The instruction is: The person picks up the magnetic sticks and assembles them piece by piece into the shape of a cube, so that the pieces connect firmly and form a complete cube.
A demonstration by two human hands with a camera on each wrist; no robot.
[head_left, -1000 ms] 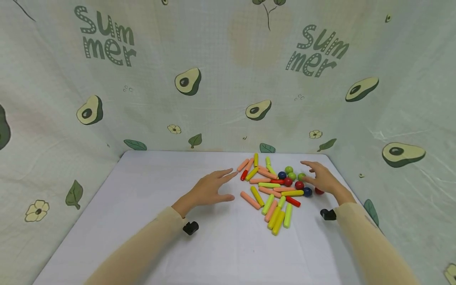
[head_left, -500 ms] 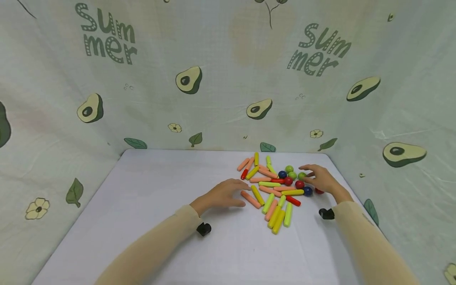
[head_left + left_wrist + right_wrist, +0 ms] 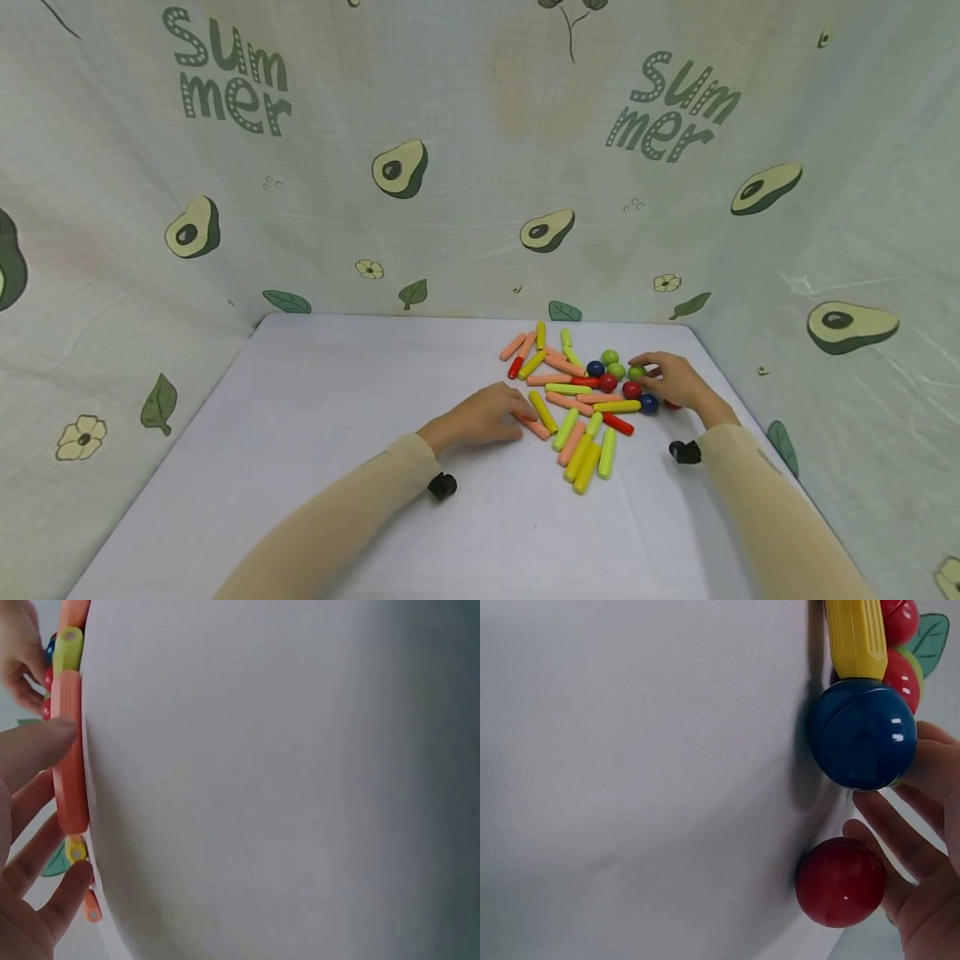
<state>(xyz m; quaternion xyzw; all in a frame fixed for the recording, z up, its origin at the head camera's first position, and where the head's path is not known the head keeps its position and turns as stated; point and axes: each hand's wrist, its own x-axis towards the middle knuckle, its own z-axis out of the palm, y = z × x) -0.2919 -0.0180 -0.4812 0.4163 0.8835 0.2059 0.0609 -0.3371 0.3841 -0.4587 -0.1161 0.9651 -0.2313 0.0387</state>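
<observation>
At the near left side of a spread of sticks, my left hand [image 3: 486,415] pinches a ridged orange stick [image 3: 71,787]. Its thumb lies on the near side in the left wrist view, with fingers behind. My right hand [image 3: 681,383] has thumb and fingertips around a green ball [image 3: 637,373] at the back right. A dark blue ball [image 3: 862,739] mostly hides that grip in the right wrist view. Beside the lower fingers there sits a glossy red ball [image 3: 841,883].
Several yellow [image 3: 588,468], lime [image 3: 607,454], orange and red sticks [image 3: 618,424] lie loose on the white table [image 3: 360,375]. More balls, such as a red one [image 3: 608,382], cluster at their right. A printed cloth [image 3: 465,167] hangs behind and along both sides.
My left hand has moved right and down onto the orange stick, its fingers closing around it. My right hand has lowered slightly, drawing its fingers in at the green ball.
</observation>
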